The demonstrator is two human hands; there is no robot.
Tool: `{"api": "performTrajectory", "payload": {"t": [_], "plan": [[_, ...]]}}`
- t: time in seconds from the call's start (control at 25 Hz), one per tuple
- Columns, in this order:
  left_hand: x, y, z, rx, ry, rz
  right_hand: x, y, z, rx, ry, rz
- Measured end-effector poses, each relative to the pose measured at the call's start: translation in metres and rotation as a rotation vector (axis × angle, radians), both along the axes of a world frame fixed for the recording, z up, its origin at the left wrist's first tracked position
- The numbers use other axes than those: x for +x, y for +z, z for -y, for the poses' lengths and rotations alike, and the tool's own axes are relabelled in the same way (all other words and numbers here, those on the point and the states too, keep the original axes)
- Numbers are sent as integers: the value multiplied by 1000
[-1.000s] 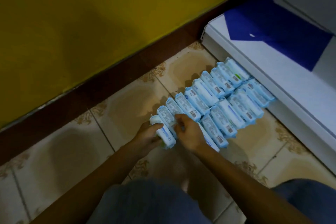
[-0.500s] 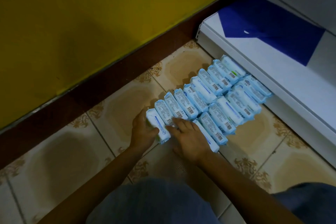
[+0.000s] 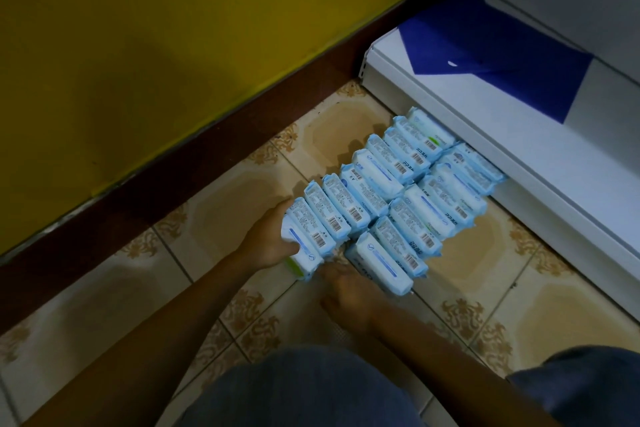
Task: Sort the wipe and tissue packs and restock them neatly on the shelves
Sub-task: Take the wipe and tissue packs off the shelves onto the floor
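Fingers (image 3: 284, 207) of the left hand (image 3: 268, 240) curl round the end pack (image 3: 306, 246). The thumb lies across its near face and clamps it against its row, at the end farthest from the shelf (image 3: 519, 149). The right hand (image 3: 346, 291) sits low at the matching end of the second row, against the last pack (image 3: 377, 263). Its fingers are blurred and tucked out of sight, so whether they grip or merely press cannot be told. Between the hands and the shelf, the packs (image 3: 398, 184) stand on edge in two tight rows on the floor (image 3: 225, 218). The rows run slantwise to the shelf's foot, where the far packs sit against its white front. A blue sheet (image 3: 502, 55) lies on the shelf deck, and a yellow wall (image 3: 138, 45) runs off from the shelf's left end. Sorting looks largely done, and the step in hand appears to be squaring and squeezing the rows together ahead of restocking. Every pack in view is on the floor. The next move probably calls for even pressure from both ends, so that a row lifts as one block without the middle packs sagging or fanning out, then a short carry up onto the deck. The packs look soft and slick, so a loose squeeze could spill them.
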State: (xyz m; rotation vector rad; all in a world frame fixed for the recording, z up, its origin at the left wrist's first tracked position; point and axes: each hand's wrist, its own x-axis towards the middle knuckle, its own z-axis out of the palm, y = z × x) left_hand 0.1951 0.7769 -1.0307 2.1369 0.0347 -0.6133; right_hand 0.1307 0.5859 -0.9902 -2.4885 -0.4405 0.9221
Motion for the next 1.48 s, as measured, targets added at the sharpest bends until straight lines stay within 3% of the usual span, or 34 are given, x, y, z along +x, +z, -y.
{"api": "performTrajectory", "payload": {"t": [0.2, 0.32, 0.52, 0.68, 0.8, 1.08, 1.28, 1.48], "plan": [[4, 12, 0, -18, 4, -20, -3, -5, 0, -70, 51, -27], [5, 8, -3, 65, -11, -11, -4, -13, 1, -62, 5, 3], [12, 34, 7, 442, -199, 221, 16, 3, 13, -24, -57, 530], [27, 113, 22, 813, -386, 571, 49, 60, 28, -234, -95, 631], [25, 203, 38, 834, -453, 707, 54, 152, 44, -302, -96, 729], [23, 516, 110, 653, -497, 881, 39, 476, 101, -340, -186, 822], [45, 762, 189, 401, -534, 1246, 28, 705, 158, -320, -418, 1080], [21, 921, 294, 227, -594, 1570, -23, 851, 251, -337, -655, 1359]]}}
